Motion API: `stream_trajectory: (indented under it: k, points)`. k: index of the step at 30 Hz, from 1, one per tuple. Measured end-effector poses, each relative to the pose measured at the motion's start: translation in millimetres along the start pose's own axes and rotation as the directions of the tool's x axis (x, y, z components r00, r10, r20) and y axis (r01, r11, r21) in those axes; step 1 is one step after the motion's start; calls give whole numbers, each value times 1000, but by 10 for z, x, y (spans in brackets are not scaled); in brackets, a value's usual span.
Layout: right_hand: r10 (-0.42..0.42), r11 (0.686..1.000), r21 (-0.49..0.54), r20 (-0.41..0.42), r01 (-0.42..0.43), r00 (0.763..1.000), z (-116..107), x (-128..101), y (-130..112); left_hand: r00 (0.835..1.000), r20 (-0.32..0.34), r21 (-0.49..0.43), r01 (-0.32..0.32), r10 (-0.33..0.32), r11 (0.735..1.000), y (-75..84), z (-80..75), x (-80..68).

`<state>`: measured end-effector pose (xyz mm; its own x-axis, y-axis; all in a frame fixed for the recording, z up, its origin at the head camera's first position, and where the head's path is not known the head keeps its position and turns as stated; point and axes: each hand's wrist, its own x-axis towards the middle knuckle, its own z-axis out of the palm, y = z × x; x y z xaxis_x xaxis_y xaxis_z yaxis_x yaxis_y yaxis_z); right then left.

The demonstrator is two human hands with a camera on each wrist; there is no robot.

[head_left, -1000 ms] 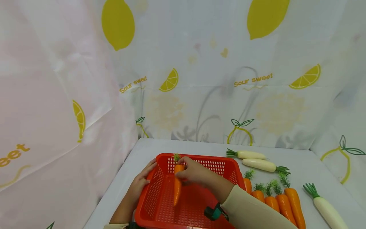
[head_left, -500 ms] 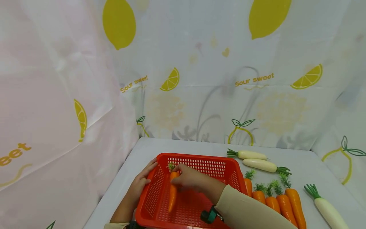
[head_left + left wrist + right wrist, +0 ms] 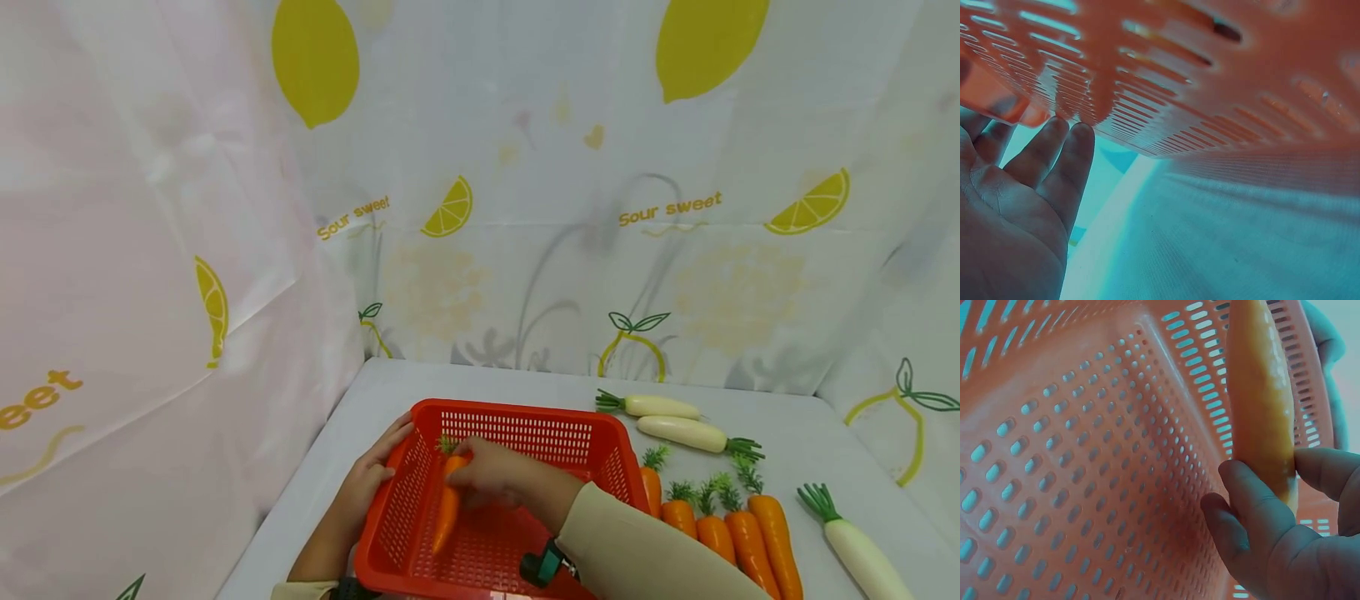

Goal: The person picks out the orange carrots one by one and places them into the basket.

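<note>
My right hand (image 3: pixel 483 473) pinches an orange carrot (image 3: pixel 446 508) between thumb and fingers near its leafy top. The carrot is inside the red plastic basket (image 3: pixel 517 410), near the left wall, with its leaves away from me and its tip toward me. In the right wrist view the carrot (image 3: pixel 1260 381) stands out over the perforated floor of the basket. My left hand (image 3: pixel 369 479) rests on the basket's left side. In the left wrist view its fairly straight fingers (image 3: pixel 1072 169) touch the outside of the slotted wall.
Several orange carrots (image 3: pixel 750 542) with green leaves lie in a row right of the basket. Two white radishes (image 3: pixel 682 432) lie behind them, and another white radish (image 3: pixel 862 554) is at the far right. A lemon-printed curtain (image 3: pixel 495 292) borders the white table (image 3: pixel 450 379).
My right hand has lowered the carrot and moved it left, toward the basket's left wall. The left hand has stayed on the basket's side.
</note>
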<state>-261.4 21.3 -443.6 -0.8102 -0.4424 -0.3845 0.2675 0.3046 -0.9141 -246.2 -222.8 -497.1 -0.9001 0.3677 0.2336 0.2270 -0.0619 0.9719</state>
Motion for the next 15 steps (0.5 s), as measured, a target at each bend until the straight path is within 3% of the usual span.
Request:
stream_trajectory:
  k: [15]
  points:
    - [30, 999, -40, 24, -29, 999, -42, -35, -34, 999, -29, -13, 28, -29, 1000, 11, 18, 9]
